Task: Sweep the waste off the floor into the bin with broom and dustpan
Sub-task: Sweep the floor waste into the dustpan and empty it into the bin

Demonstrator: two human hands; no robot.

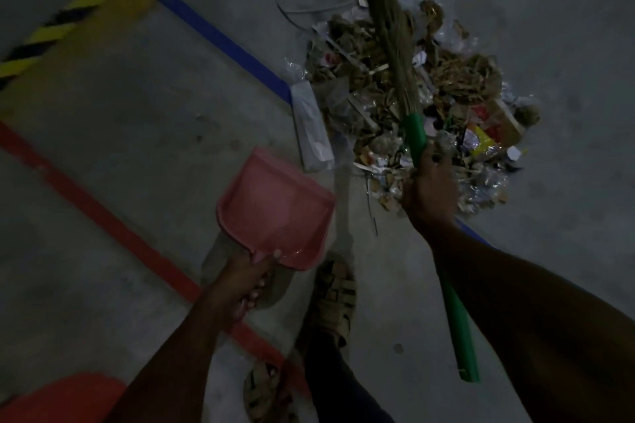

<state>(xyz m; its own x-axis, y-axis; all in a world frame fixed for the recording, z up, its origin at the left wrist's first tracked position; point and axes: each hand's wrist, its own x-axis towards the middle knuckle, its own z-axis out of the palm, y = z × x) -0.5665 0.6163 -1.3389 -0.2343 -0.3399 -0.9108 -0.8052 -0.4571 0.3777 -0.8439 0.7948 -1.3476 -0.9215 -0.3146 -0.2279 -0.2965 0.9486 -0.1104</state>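
The left hand (249, 280) curls its fingers round the handle of a pink dustpan (275, 208), a closed grip, and holds the pan clear above the grey floor (120, 148) with its scoop pointing away from the person. The right hand (431, 189) is wrapped tightly round the green handle of a broom (414, 132); the handle's free end runs back under the forearm, and the straw bristles reach forward across a heap of waste (446, 89). That heap, made of dry leaves, scraps of paper, clear plastic and bright wrappers, lies on the floor just beyond the right hand, to the right of a blue line (223, 41). A red line (103, 213) crosses the floor under the dustpan. Two sandalled feet (335, 288) stand between the arms. A red object (58, 398) shows at the lower left corner; what it is cannot be told.
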